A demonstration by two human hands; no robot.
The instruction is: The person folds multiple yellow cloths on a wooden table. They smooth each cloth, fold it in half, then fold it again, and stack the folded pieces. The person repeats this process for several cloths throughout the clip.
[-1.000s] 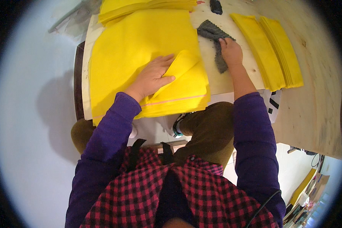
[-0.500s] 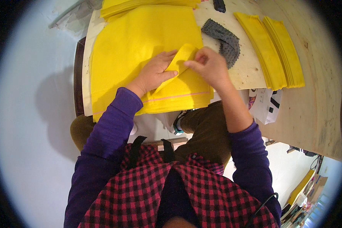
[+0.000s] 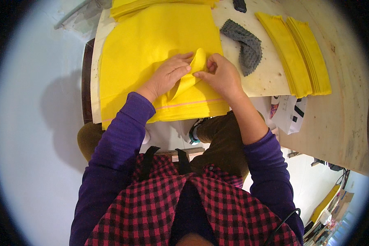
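Cloth flap (image 3: 198, 61) — points away; long axis leans right.

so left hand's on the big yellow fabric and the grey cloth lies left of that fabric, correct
Not quite: the head view shows the grey cloth lying right of the big yellow fabric. The left hand is on that fabric.

Bright light casts a large soft shadow (image 3: 61, 108) at left and fainter shading on the yellow cloth (image 3: 160, 35). Fisheye distortion bends the table (image 3: 270, 84); the corners go black.
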